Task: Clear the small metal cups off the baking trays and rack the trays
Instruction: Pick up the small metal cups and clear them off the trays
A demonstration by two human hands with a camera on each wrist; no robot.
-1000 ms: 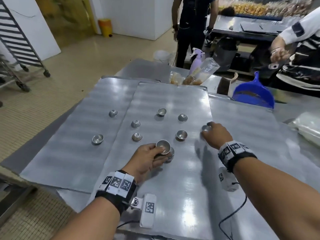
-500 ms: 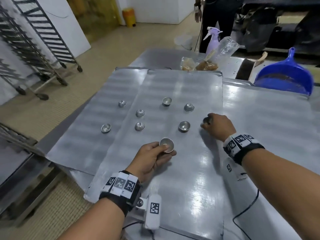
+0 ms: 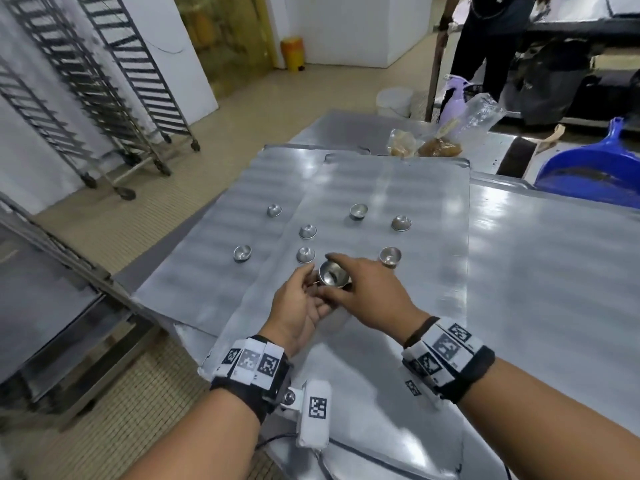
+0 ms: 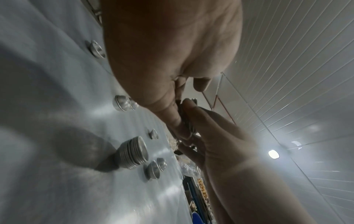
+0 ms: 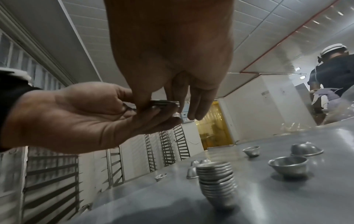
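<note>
Several small metal cups (image 3: 390, 255) lie scattered on the top baking tray (image 3: 398, 188) and on the tray under it at the left (image 3: 194, 278), some upright, some upside down. My left hand (image 3: 317, 289) is palm up above the tray and pinches a metal cup (image 3: 331, 273) by its rim. My right hand (image 3: 346, 278) has come over it, its thumb and a finger pinching a cup (image 5: 164, 103) at the same spot; I cannot tell the held cups apart. Below the hands a tall stack of nested cups (image 5: 216, 181) stands on the tray, hidden in the head view.
Wheeled tray racks (image 3: 104, 81) stand on the floor at the left. A third tray (image 3: 536, 254) lies at the right. Behind the trays are plastic bags (image 3: 440, 143), a purple spray bottle (image 3: 457, 98) and a blue dustpan (image 3: 595, 168). A person (image 3: 491, 29) stands beyond the table.
My right hand has left the tray's right side and moved left to meet the left hand. The left hand has lifted its cup off the stack. My view has swung left.
</note>
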